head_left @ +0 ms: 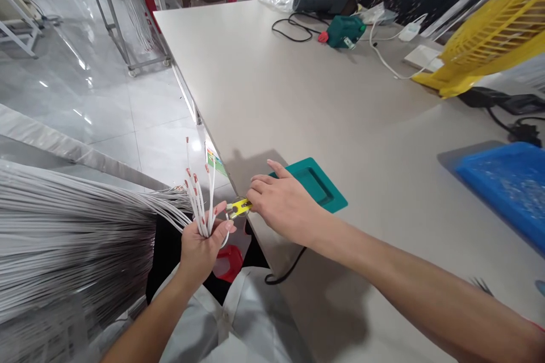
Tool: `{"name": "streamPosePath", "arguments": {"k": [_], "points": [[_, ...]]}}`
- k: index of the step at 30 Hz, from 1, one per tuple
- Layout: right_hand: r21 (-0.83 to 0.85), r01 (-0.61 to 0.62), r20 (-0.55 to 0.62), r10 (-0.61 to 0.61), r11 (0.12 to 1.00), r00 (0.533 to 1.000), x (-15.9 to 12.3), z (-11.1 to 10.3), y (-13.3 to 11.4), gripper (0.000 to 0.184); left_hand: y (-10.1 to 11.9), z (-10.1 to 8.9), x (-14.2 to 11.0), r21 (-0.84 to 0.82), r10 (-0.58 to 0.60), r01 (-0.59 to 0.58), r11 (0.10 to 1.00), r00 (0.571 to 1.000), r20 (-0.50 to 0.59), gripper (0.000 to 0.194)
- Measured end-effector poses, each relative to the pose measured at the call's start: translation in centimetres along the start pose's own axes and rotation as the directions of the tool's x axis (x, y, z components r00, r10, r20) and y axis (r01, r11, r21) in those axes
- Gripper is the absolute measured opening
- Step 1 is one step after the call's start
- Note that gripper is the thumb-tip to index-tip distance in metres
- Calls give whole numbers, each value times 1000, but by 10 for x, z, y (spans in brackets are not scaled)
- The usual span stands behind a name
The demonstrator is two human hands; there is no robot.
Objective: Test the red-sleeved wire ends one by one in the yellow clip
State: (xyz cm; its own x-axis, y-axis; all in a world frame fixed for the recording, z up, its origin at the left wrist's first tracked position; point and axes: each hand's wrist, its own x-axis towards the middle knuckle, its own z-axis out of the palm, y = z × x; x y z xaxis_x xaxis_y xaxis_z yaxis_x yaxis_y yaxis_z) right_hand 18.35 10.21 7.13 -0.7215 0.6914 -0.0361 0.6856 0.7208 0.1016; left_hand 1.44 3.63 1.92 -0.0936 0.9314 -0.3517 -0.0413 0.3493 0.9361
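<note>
With the fingers of our left hand (202,245) we clutch white wires (210,211) beside the table (255,96), several copper ends (196,178) already bare, while our right hand (283,204) grasps a yellow tool (243,206), and how much of the big bundle (80,215) remains undone we cannot tell

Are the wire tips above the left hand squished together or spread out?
Spread out: above the left hand, the wires fan apart, with gaps between several copper tips.
</note>
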Motion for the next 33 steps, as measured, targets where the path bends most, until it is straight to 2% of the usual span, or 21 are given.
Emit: {"name": "streamPosePath", "arguments": {"k": [6,13,19,23,27,29,31,33], "points": [[4,0,-29,0,1000,1000,-2,4,0,18,-3,2,3,100,45,-40,994,998,-50,43],[30,-8,-14,9,1000,1000,-3,2,3,9,-3,3,3,104,52,-45,994,997,-65,42],[26,2,-60,0,1000,998,-6,4,3,41,-2,3,0,127,66,-54,990,993,-100,36],[32,11,-76,-8,999,997,-7,7,3,46,-1,1,-1,111,41,-27,993,991,-131,35],[49,8,-108,-3,999,994,-7,9,5,47,-3,-5,-4,42,21,-17,999,993,-114,41],[77,12,-144,-1,997,990,-8,8,4,53,-3,-9,-6,1,20,-20,1000,994,-104,44],[118,32,-230,-4,992,973,-11,6,0,55,-2,-14,-9,-50,1,-6,999,995,-103,46],[170,61,-356,3,984,934,-14,4,-9,42,0,-18,-11,-76,-9,2,997,996,-94,37]]}}
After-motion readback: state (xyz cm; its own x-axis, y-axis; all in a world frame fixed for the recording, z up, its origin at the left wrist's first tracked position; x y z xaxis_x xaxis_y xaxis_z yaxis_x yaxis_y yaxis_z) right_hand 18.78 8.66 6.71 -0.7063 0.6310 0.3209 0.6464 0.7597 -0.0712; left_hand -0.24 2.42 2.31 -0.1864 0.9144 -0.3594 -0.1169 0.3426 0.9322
